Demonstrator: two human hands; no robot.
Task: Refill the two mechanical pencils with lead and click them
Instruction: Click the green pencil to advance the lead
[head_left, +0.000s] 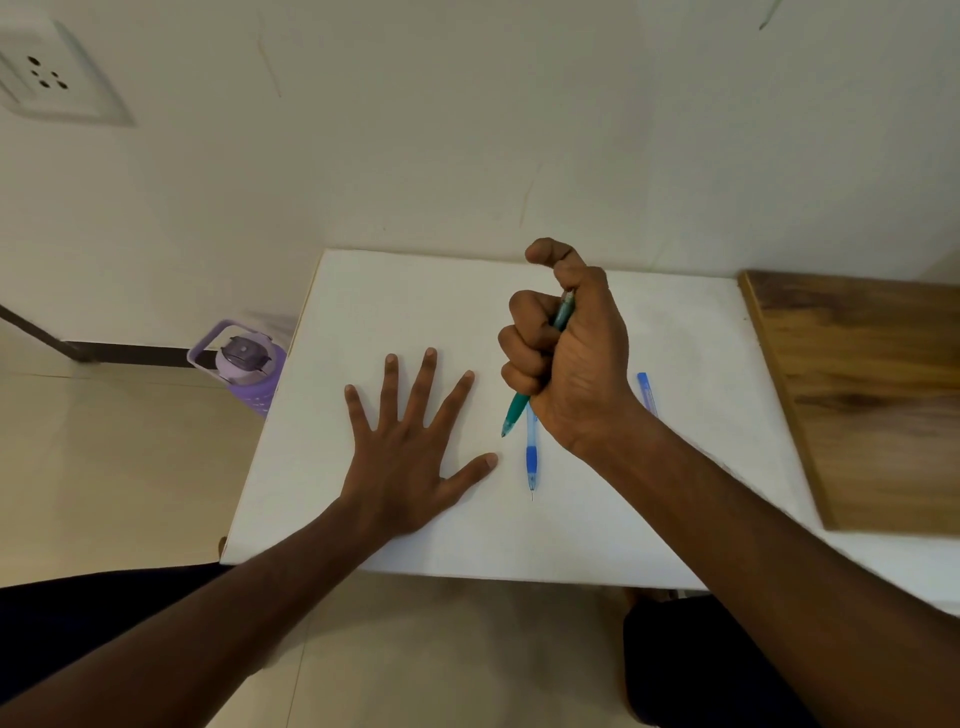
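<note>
My right hand (574, 358) is closed in a fist around a green mechanical pencil (516, 413), tip pointing down toward the white table (395, 301), thumb raised over its top end. A blue mechanical pencil (531, 457) lies flat on the table just below that hand, its tip toward me. A thin blue lead tube (647, 392) lies to the right, partly hidden behind my right wrist. My left hand (410, 441) rests flat on the table with fingers spread, holding nothing.
A wooden board (857, 395) lies on the table's right side. A purple water bottle (244, 364) stands on the floor left of the table. The wall is close behind, with a socket (47, 78) at upper left.
</note>
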